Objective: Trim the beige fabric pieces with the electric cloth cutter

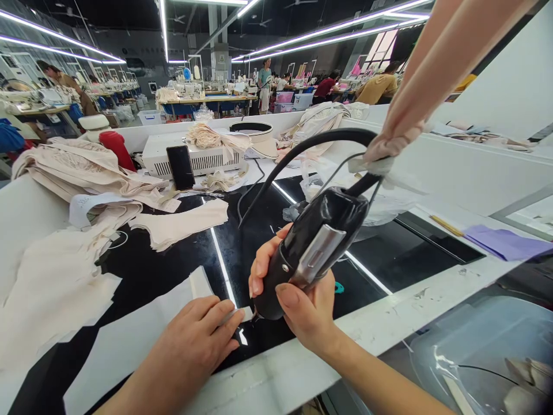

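Observation:
My right hand (309, 305) is wrapped round a black handheld tool (317, 230) with a metal lever, perhaps an ultrasonic cutter. It is tilted, its narrow tip pointing down at the glossy black work surface (151, 276). A black cable (298, 150) and a twisted pale pink cloth strip (440, 75) meet near its upper end. Beside the tip, my left hand (205, 334) has its fingers close together on a pale fabric piece (247, 314), whose small end shows past the fingertips. Beneath this hand and wrist runs a larger pale sheet (129, 331).
Cream fabric pieces (52, 288) are heaped on the left. At the back stand a white vented box (153, 158), a phone (180, 167) and a visor (259, 141). Purple cloth (505, 241) lies right. A clear plastic bin (484, 346) sits below the white table edge (389, 328).

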### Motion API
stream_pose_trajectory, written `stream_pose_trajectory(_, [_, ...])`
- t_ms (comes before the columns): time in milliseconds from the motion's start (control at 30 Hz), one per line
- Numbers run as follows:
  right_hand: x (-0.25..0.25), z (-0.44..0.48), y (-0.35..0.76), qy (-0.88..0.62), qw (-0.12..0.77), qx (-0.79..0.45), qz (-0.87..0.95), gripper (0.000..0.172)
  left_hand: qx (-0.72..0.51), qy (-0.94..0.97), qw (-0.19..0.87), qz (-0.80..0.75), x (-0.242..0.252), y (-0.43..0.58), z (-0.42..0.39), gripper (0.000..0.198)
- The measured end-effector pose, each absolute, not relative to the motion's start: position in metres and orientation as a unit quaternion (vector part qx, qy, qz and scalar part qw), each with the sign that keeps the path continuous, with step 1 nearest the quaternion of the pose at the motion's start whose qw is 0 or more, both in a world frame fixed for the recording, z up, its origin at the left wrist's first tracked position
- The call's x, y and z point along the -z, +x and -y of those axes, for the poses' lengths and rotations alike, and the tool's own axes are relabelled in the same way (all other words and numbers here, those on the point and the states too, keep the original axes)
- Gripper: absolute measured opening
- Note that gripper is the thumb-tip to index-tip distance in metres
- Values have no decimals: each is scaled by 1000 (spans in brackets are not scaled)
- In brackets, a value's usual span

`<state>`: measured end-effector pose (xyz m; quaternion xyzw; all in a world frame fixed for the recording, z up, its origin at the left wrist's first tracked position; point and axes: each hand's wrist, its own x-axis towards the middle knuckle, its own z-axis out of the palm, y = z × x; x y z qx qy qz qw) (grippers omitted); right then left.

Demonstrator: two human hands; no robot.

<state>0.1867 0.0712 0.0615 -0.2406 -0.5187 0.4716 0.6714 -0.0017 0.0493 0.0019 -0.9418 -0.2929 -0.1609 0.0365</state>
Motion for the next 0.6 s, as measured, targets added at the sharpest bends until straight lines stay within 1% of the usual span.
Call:
stream_pose_trajectory(100, [-61, -71, 187, -241, 670, -471, 521, 53, 163, -941, 41, 292, -2, -1, -49, 29])
stream_pose_trajectory(300, [-63, -67, 192, -225, 662, -489, 521, 45, 163, -940, 43, 298, -3, -1, -49, 29])
stream_pose_trajectory(400, [-67, -68, 196, -224, 672, -482, 516, 42, 160, -940, 41, 297, -3, -1, -49, 30])
stream_pose_trajectory(600, [-68, -75, 201, -205, 687, -462, 522, 37, 186, -938, 74, 283, -8, -1, -51, 33])
